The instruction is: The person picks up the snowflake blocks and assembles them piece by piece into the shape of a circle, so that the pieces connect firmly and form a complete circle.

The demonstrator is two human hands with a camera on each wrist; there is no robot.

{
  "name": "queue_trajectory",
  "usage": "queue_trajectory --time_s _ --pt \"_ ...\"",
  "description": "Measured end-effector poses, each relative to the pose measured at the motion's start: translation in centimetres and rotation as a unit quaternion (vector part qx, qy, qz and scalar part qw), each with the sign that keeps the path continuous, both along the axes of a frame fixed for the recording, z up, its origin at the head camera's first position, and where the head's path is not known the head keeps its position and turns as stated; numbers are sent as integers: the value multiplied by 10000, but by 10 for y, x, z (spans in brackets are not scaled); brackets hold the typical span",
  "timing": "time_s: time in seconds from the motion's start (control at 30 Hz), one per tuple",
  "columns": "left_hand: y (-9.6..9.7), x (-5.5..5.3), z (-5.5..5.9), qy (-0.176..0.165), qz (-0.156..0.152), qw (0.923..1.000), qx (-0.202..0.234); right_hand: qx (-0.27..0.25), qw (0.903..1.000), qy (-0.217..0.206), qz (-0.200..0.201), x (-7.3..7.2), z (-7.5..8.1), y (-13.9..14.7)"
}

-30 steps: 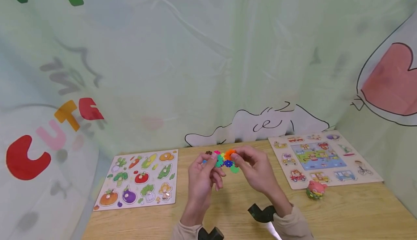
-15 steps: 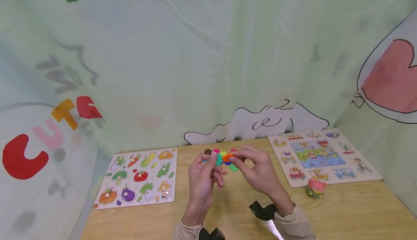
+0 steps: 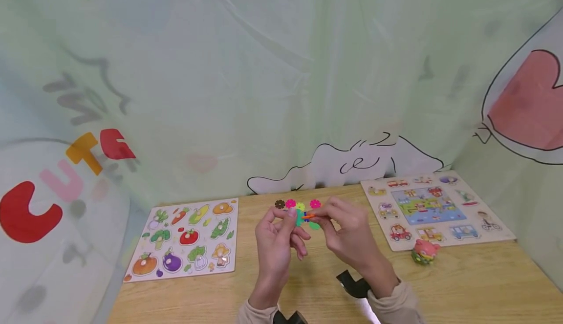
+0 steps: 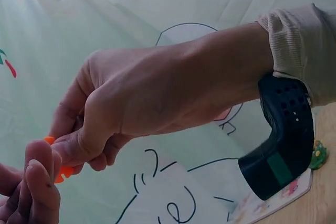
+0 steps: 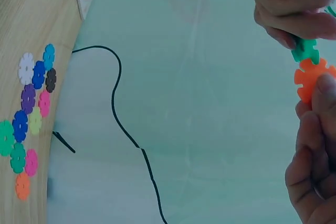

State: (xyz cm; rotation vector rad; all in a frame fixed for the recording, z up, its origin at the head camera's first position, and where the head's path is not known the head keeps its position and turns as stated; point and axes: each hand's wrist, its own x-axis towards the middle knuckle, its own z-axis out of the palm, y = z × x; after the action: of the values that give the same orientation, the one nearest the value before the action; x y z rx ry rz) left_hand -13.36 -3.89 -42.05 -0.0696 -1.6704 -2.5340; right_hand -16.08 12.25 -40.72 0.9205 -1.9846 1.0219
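Orange disc [image 5: 306,80]: up in the air over the wooden table [image 3: 316,285], pinched between thumb and fingers of the right hand [image 3: 349,228]. Left hand [image 3: 274,243] pinches a green disc [image 5: 305,52], its other fingers loosely curled. Hands close together, discs meeting rim to rim; can't tell if the notches are engaged. Head view has orange nearly edge-on. Loose notched discs [image 5: 20,126] lie flat at the far middle of the table, mixed colors incl. white, blue, purple, pink. Vegetable puzzle board [image 3: 232,251] sits left, vehicle puzzle board [image 3: 471,216] right, pink-topped toy [image 3: 424,251] at the latter's near edge.
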Motion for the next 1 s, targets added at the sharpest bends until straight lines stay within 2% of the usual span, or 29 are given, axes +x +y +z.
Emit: queue_trajectory --time_s 0.17,0.3,0.4,0.5,0.57,0.67,0.77,0.83,0.9,0.97,1.0 --pt "2 1 -1 -32 159 9999 0 89 9998 -160 -94 1 -3 -7" --pt "1 -1 -3 -69 36 9999 -114 20 10000 59 -58 -3 -7 -8" --pt "-3 -5 -5 -147 -109 9996 -227 -14 10000 26 61 -8 -10 -6" --pt "-8 -9 -7 -297 -280 9988 -267 -13 9989 -368 306 -12 -15 -1" --pt "-12 -12 -9 -425 -418 9980 -205 38 9958 -780 467 -15 -18 4" --pt "-17 -16 -11 -583 -566 9967 -57 204 9874 -1528 358 -23 -25 12" --pt "-21 -19 -14 -726 -622 9954 28 633 9713 -2277 -265 -34 -38 19" --pt "-24 -21 -15 -809 -664 9945 19 1125 9504 -2800 -759 -41 -52 24" --pt "-27 -22 -16 -890 -744 9932 -34 1658 9249 -3268 -1010 -48 -69 28" --pt "-29 -23 -17 -934 -862 9919 -88 2055 9014 -3675 -1013 -53 -85 30" --pt "-29 -24 -17 -943 -922 9912 -113 2170 8932 -3824 -942 -55 -92 31"
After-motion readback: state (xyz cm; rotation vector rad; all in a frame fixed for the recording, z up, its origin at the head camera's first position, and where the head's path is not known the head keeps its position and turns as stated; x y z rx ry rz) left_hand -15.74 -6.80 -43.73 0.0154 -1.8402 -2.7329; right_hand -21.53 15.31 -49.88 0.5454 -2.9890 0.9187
